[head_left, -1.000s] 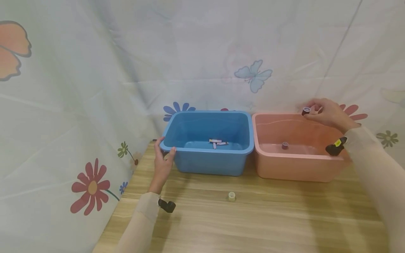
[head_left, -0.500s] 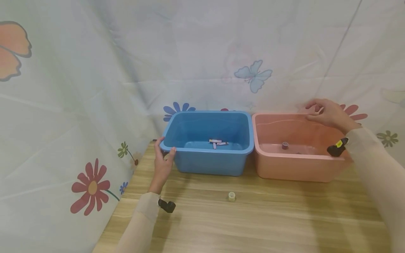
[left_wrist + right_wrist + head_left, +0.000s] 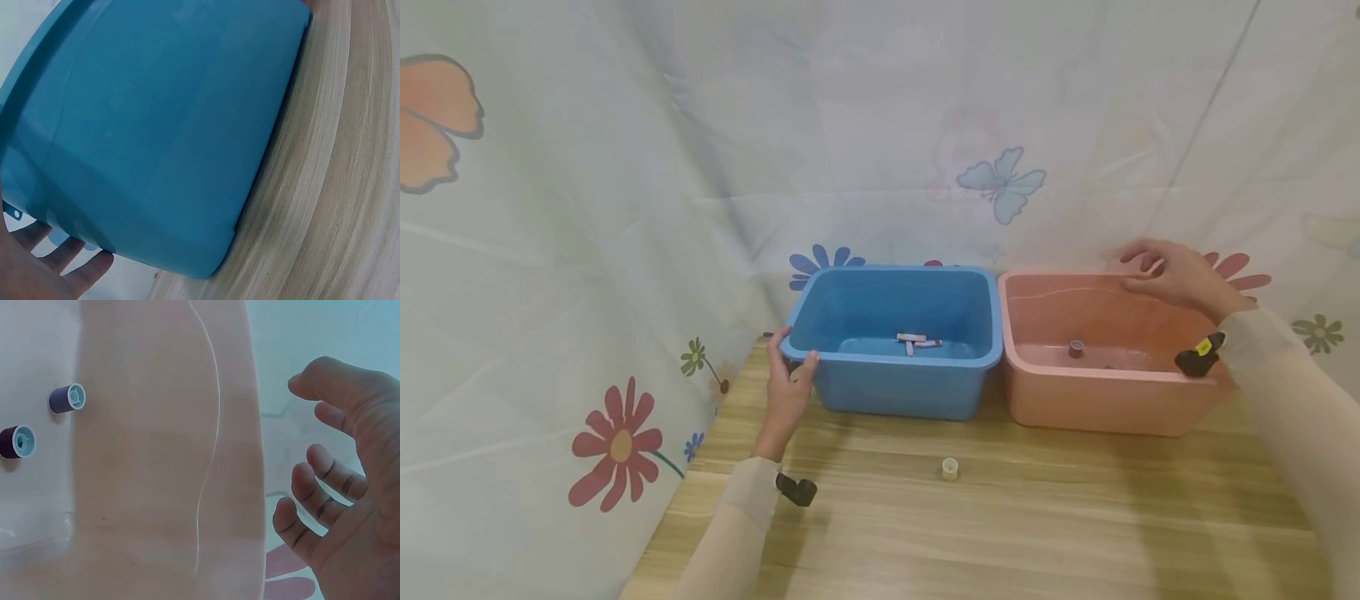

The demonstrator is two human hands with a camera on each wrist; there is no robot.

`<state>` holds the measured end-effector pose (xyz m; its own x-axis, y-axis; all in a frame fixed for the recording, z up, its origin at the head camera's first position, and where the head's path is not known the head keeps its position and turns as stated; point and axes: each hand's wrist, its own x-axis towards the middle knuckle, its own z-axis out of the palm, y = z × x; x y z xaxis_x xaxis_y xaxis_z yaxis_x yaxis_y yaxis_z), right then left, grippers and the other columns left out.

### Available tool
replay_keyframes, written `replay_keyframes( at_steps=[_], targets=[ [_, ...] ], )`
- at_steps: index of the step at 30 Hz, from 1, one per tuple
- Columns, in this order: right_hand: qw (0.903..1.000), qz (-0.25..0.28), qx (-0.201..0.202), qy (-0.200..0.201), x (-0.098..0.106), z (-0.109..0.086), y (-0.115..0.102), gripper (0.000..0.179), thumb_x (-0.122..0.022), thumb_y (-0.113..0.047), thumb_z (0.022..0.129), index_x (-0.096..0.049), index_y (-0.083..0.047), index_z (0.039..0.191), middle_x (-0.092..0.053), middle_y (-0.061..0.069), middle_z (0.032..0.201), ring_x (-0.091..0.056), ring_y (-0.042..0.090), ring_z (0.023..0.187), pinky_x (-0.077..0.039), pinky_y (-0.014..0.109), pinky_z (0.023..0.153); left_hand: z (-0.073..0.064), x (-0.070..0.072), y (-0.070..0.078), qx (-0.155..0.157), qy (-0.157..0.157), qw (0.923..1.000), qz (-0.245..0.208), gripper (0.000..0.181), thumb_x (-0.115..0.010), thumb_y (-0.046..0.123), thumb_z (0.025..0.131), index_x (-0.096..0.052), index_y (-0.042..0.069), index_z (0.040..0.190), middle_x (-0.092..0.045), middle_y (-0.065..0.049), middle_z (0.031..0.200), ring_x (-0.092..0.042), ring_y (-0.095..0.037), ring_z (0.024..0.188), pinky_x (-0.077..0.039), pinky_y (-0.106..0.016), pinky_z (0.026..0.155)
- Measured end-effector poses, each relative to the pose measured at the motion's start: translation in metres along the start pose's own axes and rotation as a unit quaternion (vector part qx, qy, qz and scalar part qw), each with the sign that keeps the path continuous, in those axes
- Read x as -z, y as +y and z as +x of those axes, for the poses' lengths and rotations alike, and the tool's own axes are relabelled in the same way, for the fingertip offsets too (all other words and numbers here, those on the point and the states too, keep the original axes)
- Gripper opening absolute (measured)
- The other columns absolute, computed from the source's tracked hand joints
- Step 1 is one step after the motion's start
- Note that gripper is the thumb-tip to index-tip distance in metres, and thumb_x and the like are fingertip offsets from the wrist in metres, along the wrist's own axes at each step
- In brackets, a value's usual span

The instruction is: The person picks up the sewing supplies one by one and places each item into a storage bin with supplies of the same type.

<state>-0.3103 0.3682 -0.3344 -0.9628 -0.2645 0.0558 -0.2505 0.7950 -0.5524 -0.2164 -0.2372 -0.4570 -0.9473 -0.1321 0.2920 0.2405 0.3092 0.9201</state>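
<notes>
My left hand [image 3: 786,400] grips the front left corner of a blue plastic bin [image 3: 895,387], thumb on the front rim and fingers round the side. Three small sticks [image 3: 912,337] with printed labels lie inside it. Over the back rim of a pink bin [image 3: 1097,404] hovers my right hand [image 3: 1180,275], its fingers loosely bent with nothing between them. Two dark purple thread spools rest on the pink bin's floor; the right wrist view shows one spool [image 3: 62,399] near the back wall and the other spool [image 3: 12,442] beside it.
A cream spool [image 3: 950,469] stands on the wooden table [image 3: 1037,517] in front of the bins. The two bins sit side by side. Behind them hangs a white curtain [image 3: 880,125] printed with flowers and butterflies.
One second ago my right hand pinched a dark spool above the pink bin. It has let go, and the spool now lies in the bin. My left hand has stayed in place.
</notes>
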Motion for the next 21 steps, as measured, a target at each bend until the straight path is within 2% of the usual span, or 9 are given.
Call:
replay_keyframes(
  at_steps=[7,15,21],
  targets=[
    [0.9999,0.003,0.001,-0.016,0.001,0.002,-0.006,0.062,-0.076,-0.043,0.093,-0.053,-0.014,0.143,-0.056,0.019,0.125,-0.055,0.037,0.11,-0.047,0.049,0.084,0.001,-0.002,0.0,0.001,0.008,0.9999,0.009,0.068,-0.061,0.044,0.102,-0.024,0.03,0.158,-0.035,-0.015,0.159,-0.047,-0.039,0.134,-0.044,-0.062,0.102],
    [0.9995,-0.001,0.005,-0.03,0.002,0.005,-0.018,0.067,-0.079,-0.041,0.091,-0.048,-0.015,0.146,-0.053,0.021,0.127,-0.056,0.041,0.11,-0.054,0.046,0.08,0.002,-0.004,-0.001,0.001,0.011,0.9999,0.011,0.068,-0.061,0.043,0.102,-0.024,0.029,0.158,-0.034,-0.013,0.161,-0.047,-0.04,0.134,-0.044,-0.063,0.102],
    [0.999,-0.001,0.012,-0.042,0.002,0.004,-0.023,0.077,-0.079,-0.044,0.09,-0.042,-0.017,0.151,-0.051,0.024,0.131,-0.055,0.042,0.113,-0.053,0.052,0.083,0.003,-0.005,0.001,0.007,0.009,0.9998,0.014,0.069,-0.06,0.044,0.102,-0.024,0.029,0.158,-0.033,-0.013,0.161,-0.047,-0.04,0.135,-0.045,-0.063,0.102]
  ],
)
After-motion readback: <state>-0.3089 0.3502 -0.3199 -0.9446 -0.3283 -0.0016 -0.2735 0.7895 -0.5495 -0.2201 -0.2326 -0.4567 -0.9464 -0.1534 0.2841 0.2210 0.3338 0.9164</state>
